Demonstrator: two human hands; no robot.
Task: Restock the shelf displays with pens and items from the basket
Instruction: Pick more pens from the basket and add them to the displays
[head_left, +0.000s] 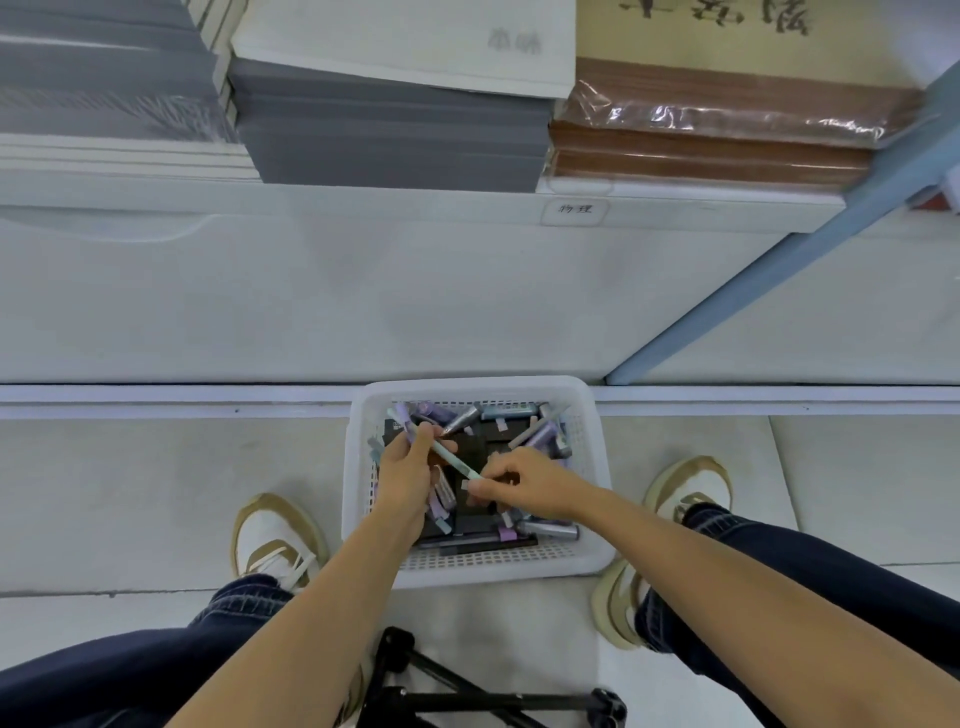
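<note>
So the person's crouched over a white plastic basket (470, 565) on the floor, right up against the shelf (311, 205). The left grip (408, 467) is clenched round the upper half of a mint-green pen (448, 455). The right grip (524, 480) is pinching the lower tip of that same pen, so it runs slantwise from one grip to the other, just above the basket's contents.

Under and around both grips there's a jumble of purple, grey and pale blue pens (540, 434) lying on dark flat packs. Can't tell what those packs are.

Well beyond the grips, on the shelf, sit a grey notebook stack (389, 135) and a brown wrapped stack (717, 150), with a small handwritten label (574, 210) on the shelf edge. A shoe sits out to either side of the grips, and a black tripod (467, 699) lies on the floor back toward the person.
</note>
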